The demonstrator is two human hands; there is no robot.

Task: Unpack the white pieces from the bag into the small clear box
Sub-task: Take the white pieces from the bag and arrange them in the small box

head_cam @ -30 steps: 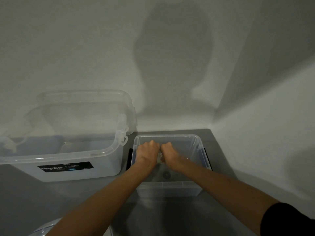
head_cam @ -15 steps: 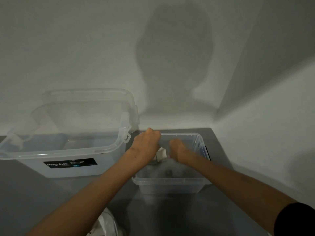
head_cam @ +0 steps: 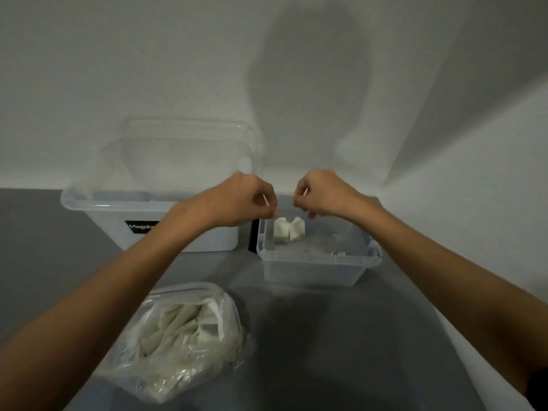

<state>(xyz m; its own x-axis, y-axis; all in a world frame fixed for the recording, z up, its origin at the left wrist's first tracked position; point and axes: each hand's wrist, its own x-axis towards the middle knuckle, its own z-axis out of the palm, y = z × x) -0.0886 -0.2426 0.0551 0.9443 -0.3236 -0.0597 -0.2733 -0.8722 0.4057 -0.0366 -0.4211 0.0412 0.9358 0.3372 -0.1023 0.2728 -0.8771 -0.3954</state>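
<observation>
The small clear box [head_cam: 314,268] stands on the grey table right of centre. Both hands hover over its back left corner, a short gap between them. My left hand [head_cam: 249,200] and my right hand [head_cam: 321,192] are curled, and each pinches a thin white strip. Just under the fingers, two white pieces [head_cam: 289,229] show within the box's outline; I cannot tell whether they hang or lie on the bottom. The clear bag [head_cam: 184,330], open at the top and full of white pieces, lies on the table at the lower left.
A large clear box [head_cam: 184,238] with a black label and a raised lid stands to the left, close beside the small box. White walls meet in a corner behind and to the right of the grey table [head_cam: 341,336].
Both hands have risen out of the small box and moved apart. The white piece held between them now shows as two pieces below the fingers. The bag has come into view.
</observation>
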